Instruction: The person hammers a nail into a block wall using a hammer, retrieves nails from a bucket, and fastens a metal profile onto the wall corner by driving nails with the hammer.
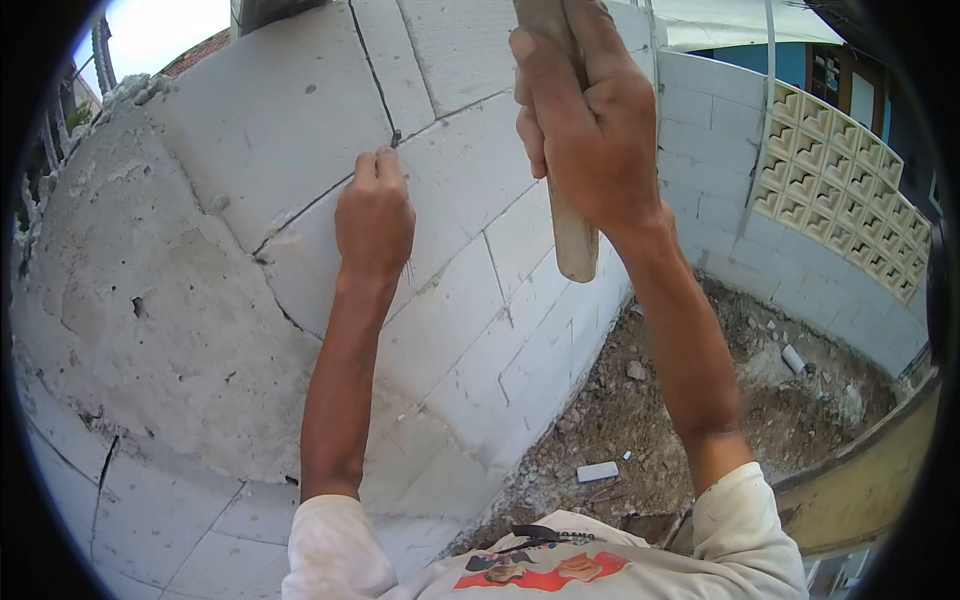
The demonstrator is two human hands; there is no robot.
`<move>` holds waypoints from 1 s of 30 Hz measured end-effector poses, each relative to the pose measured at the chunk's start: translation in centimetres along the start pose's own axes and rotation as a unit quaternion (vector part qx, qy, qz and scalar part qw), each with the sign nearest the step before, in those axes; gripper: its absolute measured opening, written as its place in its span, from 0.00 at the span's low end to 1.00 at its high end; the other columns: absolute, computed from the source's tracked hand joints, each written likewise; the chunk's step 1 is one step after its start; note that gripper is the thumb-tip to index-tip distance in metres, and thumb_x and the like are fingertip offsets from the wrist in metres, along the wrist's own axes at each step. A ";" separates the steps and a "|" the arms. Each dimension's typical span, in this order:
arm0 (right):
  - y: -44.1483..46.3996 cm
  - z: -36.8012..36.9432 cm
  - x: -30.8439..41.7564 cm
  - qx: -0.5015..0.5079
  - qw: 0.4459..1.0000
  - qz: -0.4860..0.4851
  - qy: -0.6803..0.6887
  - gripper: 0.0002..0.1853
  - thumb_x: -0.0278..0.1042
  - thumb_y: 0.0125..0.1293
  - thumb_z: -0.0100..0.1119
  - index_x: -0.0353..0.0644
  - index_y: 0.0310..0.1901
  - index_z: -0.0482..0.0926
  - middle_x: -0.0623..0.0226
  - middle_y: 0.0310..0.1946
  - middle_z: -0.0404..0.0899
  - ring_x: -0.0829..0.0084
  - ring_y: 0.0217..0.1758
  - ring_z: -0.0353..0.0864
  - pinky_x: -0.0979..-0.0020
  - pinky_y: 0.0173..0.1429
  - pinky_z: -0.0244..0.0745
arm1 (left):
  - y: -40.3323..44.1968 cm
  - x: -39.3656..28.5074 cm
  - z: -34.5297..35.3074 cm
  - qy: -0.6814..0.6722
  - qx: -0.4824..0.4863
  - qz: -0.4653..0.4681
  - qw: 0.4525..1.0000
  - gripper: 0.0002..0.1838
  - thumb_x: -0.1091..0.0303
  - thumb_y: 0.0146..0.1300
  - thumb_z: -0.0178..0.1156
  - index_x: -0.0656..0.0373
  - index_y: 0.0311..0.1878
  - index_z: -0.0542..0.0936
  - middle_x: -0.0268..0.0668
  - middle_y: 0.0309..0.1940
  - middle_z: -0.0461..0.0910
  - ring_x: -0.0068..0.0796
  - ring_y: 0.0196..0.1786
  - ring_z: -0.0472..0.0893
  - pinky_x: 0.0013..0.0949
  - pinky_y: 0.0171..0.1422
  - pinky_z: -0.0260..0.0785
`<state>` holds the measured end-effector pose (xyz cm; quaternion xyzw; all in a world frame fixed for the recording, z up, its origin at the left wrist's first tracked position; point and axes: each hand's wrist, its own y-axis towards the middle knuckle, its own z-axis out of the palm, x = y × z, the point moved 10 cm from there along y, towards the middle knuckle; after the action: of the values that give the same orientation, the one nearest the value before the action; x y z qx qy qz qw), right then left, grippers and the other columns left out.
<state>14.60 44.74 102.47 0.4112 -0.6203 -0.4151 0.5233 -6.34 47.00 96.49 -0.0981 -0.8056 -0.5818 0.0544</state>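
My right hand (590, 120) is wrapped round a long, flat, greyish wooden piece (575, 240), held roughly upright in front of the block wall. The lower end of the piece shows below my fingers; its top runs out of view. My left hand (375, 210) is raised against the white block wall (460, 200), its fingers pinched together at a joint between blocks. A small dark object (396, 138) shows just above those fingertips, at the lower end of a dark vertical joint. What the fingertips hold, if anything, is too small to tell.
Rough grey plaster (190, 330) covers the wall at the left. Rubble ground (640, 420) with a white block piece (597, 472) lies below. A patterned breeze-block panel (840, 180) stands at the right, and a yellowish board edge (860, 480) at the lower right.
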 end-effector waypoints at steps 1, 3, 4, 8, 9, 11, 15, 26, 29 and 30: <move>-0.1 -0.5 0.3 -0.071 0.996 -0.047 0.024 0.33 0.36 0.81 0.56 0.42 0.83 0.61 0.61 0.25 0.82 0.72 0.21 0.80 0.65 0.28 0.79 | 0.0 0.0 0.0 0.005 0.000 0.003 1.000 0.10 0.78 0.71 0.61 0.70 0.52 0.83 0.50 0.39 0.82 0.51 0.36 0.87 0.44 0.40 0.81; -1.9 1.4 -2.1 -0.076 0.994 -0.077 0.014 0.34 0.36 0.82 0.55 0.46 0.85 0.57 0.65 0.24 0.80 0.78 0.19 0.78 0.69 0.24 0.79 | -0.2 -0.1 -0.1 0.006 0.005 0.006 1.000 0.10 0.78 0.71 0.61 0.70 0.52 0.83 0.50 0.39 0.82 0.51 0.36 0.87 0.43 0.40 0.81; -2.8 4.3 -4.4 0.105 0.988 -0.037 -0.106 0.35 0.34 0.81 0.56 0.42 0.84 0.56 0.53 0.25 0.84 0.65 0.21 0.81 0.57 0.30 0.76 | -0.1 0.0 0.2 0.010 0.025 0.001 1.000 0.10 0.78 0.71 0.61 0.70 0.53 0.83 0.50 0.40 0.82 0.51 0.37 0.87 0.43 0.40 0.82; -2.9 4.5 -5.6 0.211 0.967 0.042 -0.137 0.35 0.35 0.81 0.55 0.46 0.85 0.57 0.53 0.29 0.85 0.67 0.23 0.82 0.59 0.33 0.80 | 0.0 -0.5 0.1 0.019 0.029 0.008 0.999 0.16 0.85 0.62 0.60 0.73 0.54 0.82 0.51 0.42 0.83 0.49 0.36 0.88 0.41 0.40 0.83; -2.3 3.4 -4.1 0.162 0.981 0.024 -0.107 0.34 0.36 0.82 0.55 0.48 0.85 0.59 0.54 0.31 0.85 0.70 0.25 0.83 0.62 0.36 0.83 | 0.0 -0.4 0.2 0.020 0.025 0.007 0.999 0.16 0.85 0.62 0.60 0.73 0.54 0.82 0.51 0.42 0.83 0.49 0.36 0.88 0.41 0.40 0.83; -0.6 1.6 -1.4 0.090 0.995 0.021 -0.046 0.34 0.35 0.82 0.55 0.48 0.85 0.58 0.55 0.31 0.85 0.72 0.25 0.82 0.63 0.35 0.83 | -0.3 -0.4 0.3 0.024 0.010 0.016 1.000 0.16 0.84 0.63 0.60 0.73 0.54 0.82 0.50 0.42 0.82 0.48 0.35 0.88 0.41 0.40 0.82; -1.0 2.5 -2.3 -0.002 1.000 -0.030 -0.008 0.34 0.34 0.81 0.54 0.45 0.85 0.57 0.55 0.30 0.83 0.71 0.24 0.83 0.63 0.35 0.85 | -0.2 -0.2 0.4 0.027 0.010 0.012 1.000 0.16 0.84 0.62 0.60 0.74 0.54 0.82 0.51 0.43 0.83 0.48 0.36 0.88 0.41 0.40 0.82; -1.4 0.6 -3.2 -0.058 0.995 0.069 0.042 0.36 0.36 0.81 0.56 0.49 0.86 0.54 0.58 0.28 0.84 0.65 0.30 0.88 0.57 0.46 0.89 | -0.7 0.1 0.9 0.030 0.024 -0.021 0.999 0.13 0.79 0.69 0.61 0.70 0.55 0.82 0.50 0.41 0.82 0.50 0.38 0.88 0.44 0.40 0.82; -4.4 7.1 -7.2 0.210 0.965 0.048 -0.152 0.35 0.35 0.81 0.54 0.48 0.85 0.55 0.41 0.41 0.90 0.49 0.38 0.92 0.48 0.54 0.87 | -0.7 -0.1 0.7 0.032 0.011 -0.006 0.999 0.13 0.80 0.69 0.61 0.70 0.55 0.82 0.49 0.42 0.83 0.50 0.37 0.88 0.43 0.39 0.82; -4.5 6.3 -7.0 0.206 0.965 0.051 -0.153 0.35 0.35 0.81 0.54 0.48 0.85 0.55 0.41 0.41 0.90 0.49 0.38 0.92 0.48 0.54 0.87 | -0.7 -0.4 0.7 0.030 0.012 -0.002 0.999 0.13 0.80 0.69 0.61 0.70 0.55 0.82 0.49 0.42 0.83 0.50 0.37 0.88 0.43 0.39 0.82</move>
<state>9.48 50.51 95.40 0.4093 -0.7854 -0.3088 0.3469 -6.06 47.40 95.52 -0.0788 -0.8106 -0.5750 0.0783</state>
